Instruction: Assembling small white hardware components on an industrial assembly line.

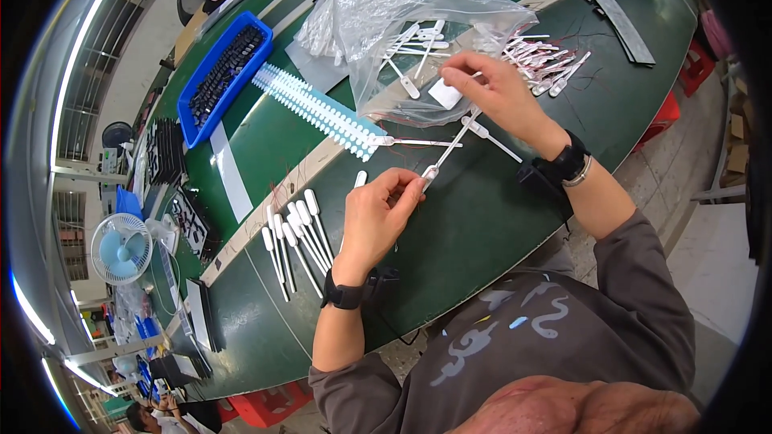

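Note:
My left hand [376, 213] is closed, with thumb and index finger pinching the broad end of a white paddle-shaped stick [450, 149]. Its thin stem slants up toward my right hand [511, 100]. That hand is bent over at the wrist with its fingers drawn together; what they hold, if anything, is hidden. Just under its fingertips shows a small white square piece [444, 94]. Beside the held stick lie another white paddle-shaped stick [492, 140] and one with thin red wire [418, 143]. The latter reaches the edge of a light-blue sheet [322, 110] lined with white tabs.
Several white sticks [297, 229] lie left of my left hand. A clear plastic bag [402, 12] rests beyond my hands, near a pile of wired sticks [543, 60]. Farther left are a blue bin [190, 123] of black parts and a fan [121, 248]. A pale bar crosses the green table.

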Demonstrator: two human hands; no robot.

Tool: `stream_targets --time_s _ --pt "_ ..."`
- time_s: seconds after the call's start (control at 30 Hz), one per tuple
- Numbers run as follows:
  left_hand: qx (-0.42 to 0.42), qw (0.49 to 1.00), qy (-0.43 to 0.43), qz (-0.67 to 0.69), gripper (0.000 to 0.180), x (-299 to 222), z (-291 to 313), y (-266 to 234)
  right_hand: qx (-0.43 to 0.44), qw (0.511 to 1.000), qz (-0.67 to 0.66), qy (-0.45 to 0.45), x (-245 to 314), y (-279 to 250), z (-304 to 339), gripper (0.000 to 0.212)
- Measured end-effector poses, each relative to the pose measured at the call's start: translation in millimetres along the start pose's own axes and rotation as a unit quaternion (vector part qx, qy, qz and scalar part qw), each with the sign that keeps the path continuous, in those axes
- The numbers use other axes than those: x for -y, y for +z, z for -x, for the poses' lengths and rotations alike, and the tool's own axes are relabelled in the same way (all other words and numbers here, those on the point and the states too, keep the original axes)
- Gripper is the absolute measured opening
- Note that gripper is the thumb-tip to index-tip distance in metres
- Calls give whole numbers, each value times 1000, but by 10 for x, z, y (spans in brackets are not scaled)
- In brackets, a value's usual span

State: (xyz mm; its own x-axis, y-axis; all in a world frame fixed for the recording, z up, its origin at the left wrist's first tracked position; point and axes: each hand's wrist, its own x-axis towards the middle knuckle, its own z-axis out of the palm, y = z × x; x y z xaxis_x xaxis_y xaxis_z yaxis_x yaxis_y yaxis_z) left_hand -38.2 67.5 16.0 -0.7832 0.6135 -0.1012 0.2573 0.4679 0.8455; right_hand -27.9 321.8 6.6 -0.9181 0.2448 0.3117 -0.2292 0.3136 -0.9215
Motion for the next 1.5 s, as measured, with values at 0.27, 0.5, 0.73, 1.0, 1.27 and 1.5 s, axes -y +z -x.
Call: stream_targets --time_s 0.27,0.5,0.73,1.0,1.27,1.5 --pt "7 999 33 -43 18 -55 36 26 158 975 153 15 186 68 -121 24" --pt "-39 995 54 -79 16 -57 41 23 128 976 154 -87 332 -63 -25 19" --pt "-109 986 112 -51 13 4 -15 37 61 993 43 -88 319 -201 183 11" --pt "-86 992 84 -31 12 -13 -2 44 17 999 -51 -7 113 -190 293 13" --pt "-83 993 80 -21 11 -30 1 51 -1 994 -107 0 91 -131 336 14" --pt "-83 993 88 10 12 25 -6 41 28 984 -174 30 39 -191 313 16"
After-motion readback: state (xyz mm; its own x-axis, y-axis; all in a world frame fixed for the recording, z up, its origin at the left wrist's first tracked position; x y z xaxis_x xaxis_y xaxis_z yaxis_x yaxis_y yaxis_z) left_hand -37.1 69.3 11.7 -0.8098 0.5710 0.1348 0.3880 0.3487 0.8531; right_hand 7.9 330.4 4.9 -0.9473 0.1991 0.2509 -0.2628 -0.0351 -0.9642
